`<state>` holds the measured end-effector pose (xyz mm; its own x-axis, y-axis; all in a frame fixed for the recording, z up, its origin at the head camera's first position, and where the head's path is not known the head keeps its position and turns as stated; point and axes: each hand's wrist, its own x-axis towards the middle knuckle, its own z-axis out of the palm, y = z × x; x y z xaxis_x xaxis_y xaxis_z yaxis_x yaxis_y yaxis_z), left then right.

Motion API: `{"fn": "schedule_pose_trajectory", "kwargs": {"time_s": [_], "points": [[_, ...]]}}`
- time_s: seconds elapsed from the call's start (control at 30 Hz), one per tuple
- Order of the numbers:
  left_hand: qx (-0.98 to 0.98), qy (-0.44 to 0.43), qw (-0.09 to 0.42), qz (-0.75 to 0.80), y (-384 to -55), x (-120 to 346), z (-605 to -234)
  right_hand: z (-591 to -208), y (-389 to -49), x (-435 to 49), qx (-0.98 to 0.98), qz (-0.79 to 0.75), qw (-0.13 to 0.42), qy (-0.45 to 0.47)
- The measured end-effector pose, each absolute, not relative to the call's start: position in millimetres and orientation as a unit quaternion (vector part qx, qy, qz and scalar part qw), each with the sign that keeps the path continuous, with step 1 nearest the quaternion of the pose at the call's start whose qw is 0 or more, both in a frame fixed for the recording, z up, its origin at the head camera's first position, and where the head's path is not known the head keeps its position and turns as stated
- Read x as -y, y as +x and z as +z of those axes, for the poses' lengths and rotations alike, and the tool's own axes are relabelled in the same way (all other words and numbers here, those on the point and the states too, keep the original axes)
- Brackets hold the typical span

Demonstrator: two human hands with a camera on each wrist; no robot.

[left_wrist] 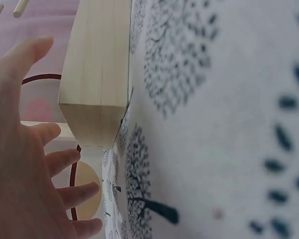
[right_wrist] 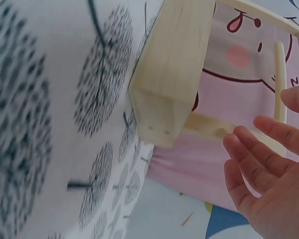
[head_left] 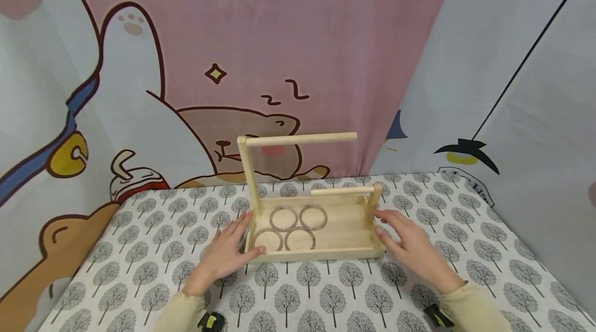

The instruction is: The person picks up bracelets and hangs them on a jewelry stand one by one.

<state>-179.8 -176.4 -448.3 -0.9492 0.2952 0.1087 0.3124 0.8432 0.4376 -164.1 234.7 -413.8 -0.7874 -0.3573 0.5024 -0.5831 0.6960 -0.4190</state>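
Note:
A shallow pale wooden tray (head_left: 321, 255) lies on the cloth between my hands. A tall post (head_left: 250, 177) with a long dowel (head_left: 300, 139) rises at its left end, and a short post (head_left: 373, 200) with a lower dowel (head_left: 342, 191) at its right. Several translucent rings (head_left: 271, 220) lie flat in the tray's left half. My left hand (head_left: 227, 250) is at the left end, thumb over the front corner, fingers spread in the left wrist view. At the right end is my right hand (head_left: 412, 246), its fingertips right at the post and corner, fingers loosely bent.
The table is covered by a white cloth (head_left: 153, 249) printed with grey trees. Behind it hangs a cartoon curtain (head_left: 326, 63), pink in the middle and pale on both sides. The long dowel reaches across above the tray.

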Motion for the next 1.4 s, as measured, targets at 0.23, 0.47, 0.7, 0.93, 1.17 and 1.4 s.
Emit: {"fn": "schedule_pose_trajectory", "kwargs": {"time_s": [0.23, 0.47, 0.7, 0.93, 1.17, 1.4], "points": [[0.950, -0.171, 0.017, -0.262, -184, 176, -453, -419, -169, -218, 0.899, 0.298, 0.181, 0.266], [0.933, -0.177, 0.015, -0.314, -188, 175, -459, -423, -176, -200, 0.887, 0.328, 0.147, 0.289], [0.941, -0.164, 0.015, -0.296, -192, 172, -464, -424, -181, -183, 0.887, 0.336, 0.121, 0.292], [0.944, -0.157, 0.011, -0.292, -190, 169, -463, -423, -186, -169, 0.885, 0.337, 0.110, 0.302], [0.945, -0.158, 0.008, -0.287, -191, 169, -464, -424, -192, -156, 0.879, 0.348, 0.071, 0.318], [0.946, -0.158, 0.001, -0.282, -193, 168, -464, -427, -197, -146, 0.871, 0.361, 0.053, 0.329]]}}
